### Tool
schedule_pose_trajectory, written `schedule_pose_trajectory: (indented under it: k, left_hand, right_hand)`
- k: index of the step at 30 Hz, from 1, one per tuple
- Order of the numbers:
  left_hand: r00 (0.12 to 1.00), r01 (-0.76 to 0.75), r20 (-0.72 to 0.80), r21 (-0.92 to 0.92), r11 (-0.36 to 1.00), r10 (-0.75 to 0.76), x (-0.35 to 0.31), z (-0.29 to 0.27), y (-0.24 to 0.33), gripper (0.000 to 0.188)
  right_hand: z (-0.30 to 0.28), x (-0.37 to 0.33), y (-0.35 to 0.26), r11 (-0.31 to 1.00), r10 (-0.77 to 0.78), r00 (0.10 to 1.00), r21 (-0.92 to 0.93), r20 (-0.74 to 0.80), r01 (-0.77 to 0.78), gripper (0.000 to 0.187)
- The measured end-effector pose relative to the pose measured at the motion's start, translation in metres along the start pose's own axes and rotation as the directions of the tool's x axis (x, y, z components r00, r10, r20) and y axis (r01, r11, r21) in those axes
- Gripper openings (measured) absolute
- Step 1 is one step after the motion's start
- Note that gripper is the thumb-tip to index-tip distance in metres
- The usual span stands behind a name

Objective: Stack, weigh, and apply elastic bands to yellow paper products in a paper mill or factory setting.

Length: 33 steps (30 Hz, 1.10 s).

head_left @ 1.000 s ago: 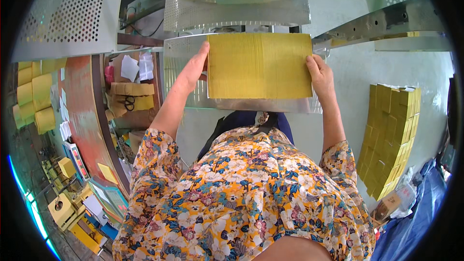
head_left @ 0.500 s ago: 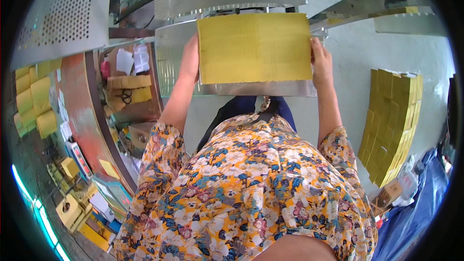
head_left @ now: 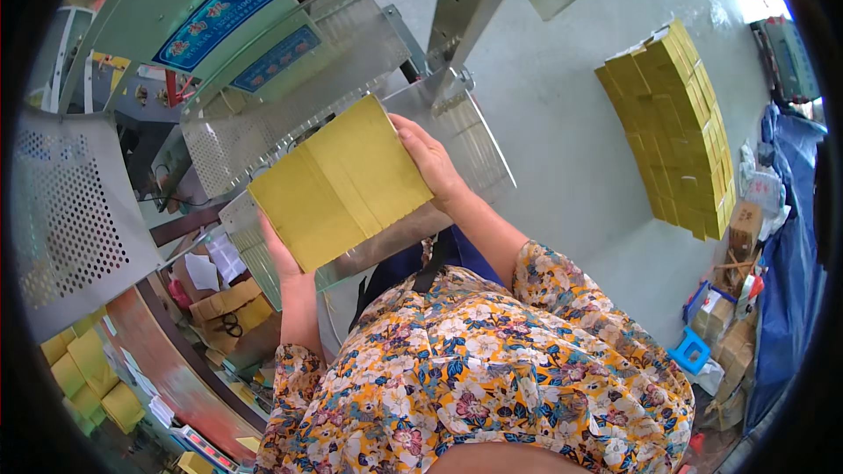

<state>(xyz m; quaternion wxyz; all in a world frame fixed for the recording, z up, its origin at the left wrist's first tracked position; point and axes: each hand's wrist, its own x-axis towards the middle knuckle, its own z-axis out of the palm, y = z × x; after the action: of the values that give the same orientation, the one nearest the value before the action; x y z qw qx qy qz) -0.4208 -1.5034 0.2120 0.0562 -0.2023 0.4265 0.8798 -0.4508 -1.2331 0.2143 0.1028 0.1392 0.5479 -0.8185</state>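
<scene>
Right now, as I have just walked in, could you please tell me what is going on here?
A person in a floral top holds a yellow block, left hand at its left end, right hand at its right end. It is over a shiny tray; whether they touch is unclear. A yellow pile stands on the floor to the right.

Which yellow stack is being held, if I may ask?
The rectangular stack held between the left hand and right hand; the pile at right and bundles at lower left are untouched.
</scene>
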Motion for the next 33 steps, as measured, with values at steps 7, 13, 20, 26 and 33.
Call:
schedule_pose_trajectory:
  k: [7, 13, 20, 26, 33]
  left_hand:
    - [0.993, -0.107, 0.06, 0.052, 0.993, 0.104, 0.042, 0.053, 0.016, 0.059]
    - [0.997, -0.052, 0.06, 0.122, 0.991, 0.044, 0.079, 0.051, 0.016, 0.06]
    - [0.995, -0.046, 0.091, 0.144, 0.988, 0.033, 0.081, 0.047, 0.016, 0.066]
    - [0.989, -0.077, 0.135, 0.158, 0.985, 0.055, 0.066, 0.054, 0.019, 0.066]
    - [0.993, -0.078, 0.097, 0.145, 0.986, 0.064, 0.068, 0.048, 0.006, 0.055]
  right_hand:
    - [-0.005, 0.045, -0.044, 0.98, -0.187, 0.98, 0.079, 0.066, 0.181, 0.051]
    - [-0.004, 0.064, -0.047, 0.992, -0.115, 0.989, 0.064, 0.093, 0.109, 0.059]
    - [-0.005, 0.066, -0.059, 0.999, -0.014, 0.995, -0.034, 0.099, 0.017, 0.057]
    - [-0.004, 0.063, -0.053, 0.997, -0.072, 0.99, -0.006, 0.119, 0.073, 0.064]
    - [-0.005, 0.067, -0.052, 0.994, -0.105, 0.978, 0.036, 0.181, 0.1, 0.075]
